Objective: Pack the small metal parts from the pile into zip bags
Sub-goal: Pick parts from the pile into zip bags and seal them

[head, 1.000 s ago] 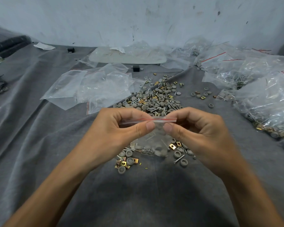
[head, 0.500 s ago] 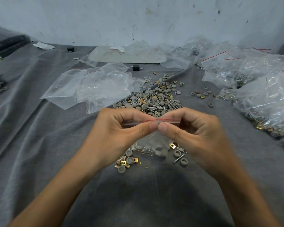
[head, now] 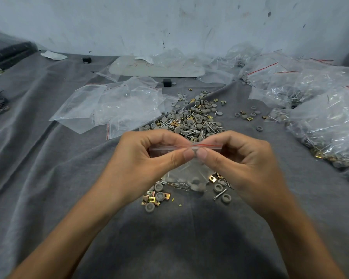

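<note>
Left hand (head: 147,164) and right hand (head: 238,166) pinch red-lined zip bag (head: 186,168) at top seal, thumbs touching, above grey cloth (head: 48,178). Caps and screws inside. Parts pile (head: 191,121) just beyond; empty bags (head: 113,105) far left, filled bags (head: 326,109) right.

Clear red-striped zip bag (head: 187,174), partly filled, upright before grey-and-brass parts pile (head: 191,121)
</note>
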Demonstrator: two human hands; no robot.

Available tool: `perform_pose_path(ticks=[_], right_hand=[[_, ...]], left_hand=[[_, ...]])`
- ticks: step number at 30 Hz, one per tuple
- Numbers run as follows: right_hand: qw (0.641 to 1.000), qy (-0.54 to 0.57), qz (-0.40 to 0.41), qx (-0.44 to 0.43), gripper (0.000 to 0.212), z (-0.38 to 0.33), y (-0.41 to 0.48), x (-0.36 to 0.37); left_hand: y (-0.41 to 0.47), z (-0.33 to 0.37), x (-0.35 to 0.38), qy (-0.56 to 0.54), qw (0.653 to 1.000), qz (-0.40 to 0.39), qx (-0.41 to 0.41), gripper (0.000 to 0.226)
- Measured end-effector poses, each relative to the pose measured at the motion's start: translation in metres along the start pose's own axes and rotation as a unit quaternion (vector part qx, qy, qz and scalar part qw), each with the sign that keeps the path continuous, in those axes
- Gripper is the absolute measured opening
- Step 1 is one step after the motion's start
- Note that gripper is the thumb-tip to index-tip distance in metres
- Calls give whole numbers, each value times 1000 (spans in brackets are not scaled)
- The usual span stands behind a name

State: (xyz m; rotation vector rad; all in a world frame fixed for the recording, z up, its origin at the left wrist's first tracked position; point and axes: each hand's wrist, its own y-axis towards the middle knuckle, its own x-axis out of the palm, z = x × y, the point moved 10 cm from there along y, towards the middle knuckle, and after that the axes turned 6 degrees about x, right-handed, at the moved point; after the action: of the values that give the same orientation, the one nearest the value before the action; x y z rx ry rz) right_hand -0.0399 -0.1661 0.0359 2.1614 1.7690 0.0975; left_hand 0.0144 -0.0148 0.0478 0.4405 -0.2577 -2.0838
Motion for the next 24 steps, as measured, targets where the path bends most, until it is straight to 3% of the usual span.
perform_pose_path(ticks=[6,14,24], right_hand=[[1000,3,0,-11,8,-4,0,0],[1000,-7,-14,7,20,-2,0,-2],[1000,1,-14,-4,13,-6,0,-2]], left_hand=[[0,1,1,0,1000,-4,4,17],[0,4,-3,25,1000,-5,17,12],[1,3,-2,12,1000,-2,22,11]])
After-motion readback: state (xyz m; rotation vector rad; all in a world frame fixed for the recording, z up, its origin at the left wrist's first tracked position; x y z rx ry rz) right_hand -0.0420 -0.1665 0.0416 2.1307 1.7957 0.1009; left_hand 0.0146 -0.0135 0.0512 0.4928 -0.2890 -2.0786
